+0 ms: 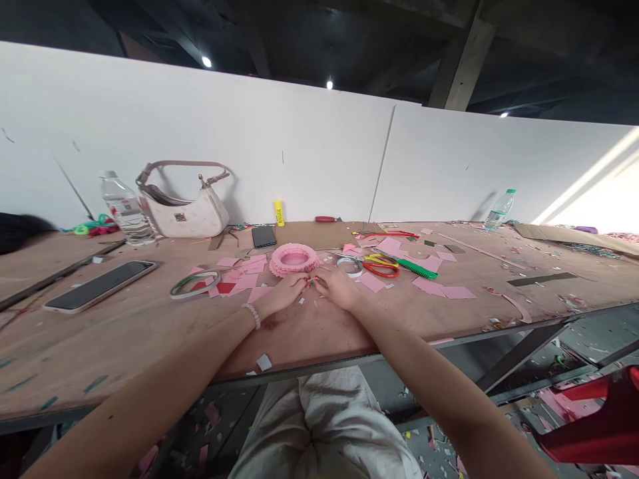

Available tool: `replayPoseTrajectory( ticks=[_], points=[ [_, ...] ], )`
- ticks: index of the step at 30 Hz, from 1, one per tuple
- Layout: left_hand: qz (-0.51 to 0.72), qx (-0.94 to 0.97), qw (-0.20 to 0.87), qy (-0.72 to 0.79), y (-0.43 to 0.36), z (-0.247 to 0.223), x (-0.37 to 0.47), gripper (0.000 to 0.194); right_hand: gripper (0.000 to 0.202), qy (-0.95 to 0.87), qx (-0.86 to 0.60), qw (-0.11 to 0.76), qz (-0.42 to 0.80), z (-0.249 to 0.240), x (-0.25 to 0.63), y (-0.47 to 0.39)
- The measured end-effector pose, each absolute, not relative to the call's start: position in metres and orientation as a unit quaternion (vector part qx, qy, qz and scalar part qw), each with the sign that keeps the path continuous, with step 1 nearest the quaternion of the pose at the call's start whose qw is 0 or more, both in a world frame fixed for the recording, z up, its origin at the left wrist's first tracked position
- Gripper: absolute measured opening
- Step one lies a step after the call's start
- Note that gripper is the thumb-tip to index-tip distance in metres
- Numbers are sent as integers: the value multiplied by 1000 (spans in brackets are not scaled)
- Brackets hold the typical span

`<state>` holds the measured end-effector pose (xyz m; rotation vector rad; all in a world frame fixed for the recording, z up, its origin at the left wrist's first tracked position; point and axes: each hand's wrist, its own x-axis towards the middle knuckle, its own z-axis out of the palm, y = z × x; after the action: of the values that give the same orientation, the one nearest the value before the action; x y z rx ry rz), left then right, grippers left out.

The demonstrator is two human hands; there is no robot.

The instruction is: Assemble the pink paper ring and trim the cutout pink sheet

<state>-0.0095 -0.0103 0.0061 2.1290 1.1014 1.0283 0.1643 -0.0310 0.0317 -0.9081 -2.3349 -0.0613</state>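
My left hand (285,293), with a beaded bracelet (253,315) at its wrist, rests on the table with its fingers pinched. My right hand (338,286) meets it from the other side, fingers closed too. Whatever lies between the fingertips is too small to make out. Just beyond both hands lies a pink ruffled ring (293,258), its near right edge close to my right fingers. Pink paper pieces (243,278) are scattered left of the hands. On the right lie a white tape roll (350,267), scissors with red and yellow handles (382,266) and a green comb (417,268).
A roll of tape (194,284) and a large phone (102,286) lie to the left. Behind are a handbag (186,211), a water bottle (127,209), a dark phone (263,237), a yellow glue stick (279,213) and a red-handled tool (327,219). Another bottle (500,210) stands right.
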Motion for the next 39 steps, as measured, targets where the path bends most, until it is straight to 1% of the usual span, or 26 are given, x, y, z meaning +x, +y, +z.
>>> replayPoseTrajectory(
  ticks=[5, 12, 19, 24, 30, 39],
  points=[
    [327, 812, 286, 389, -5, 2, -14, 26, 14, -880, -361, 309, -20, 31, 164, -31],
    [309, 824, 288, 377, -1, 0, -14, 25, 13, -882, -353, 310, -41, 29, 162, -30],
    [314, 821, 284, 383, -3, 1, -13, 26, 12, -883, -351, 308, -49, 29, 162, -30],
    [335, 811, 275, 393, -9, 4, -9, 31, 12, -878, -365, 307, -51, 29, 161, -30],
    [357, 801, 264, 402, -14, 8, -7, 30, 14, -882, -357, 301, -68, 29, 161, -31],
    [343, 815, 266, 385, -15, 11, -7, 30, 16, -888, -351, 287, -77, 27, 160, -33]
  ],
)
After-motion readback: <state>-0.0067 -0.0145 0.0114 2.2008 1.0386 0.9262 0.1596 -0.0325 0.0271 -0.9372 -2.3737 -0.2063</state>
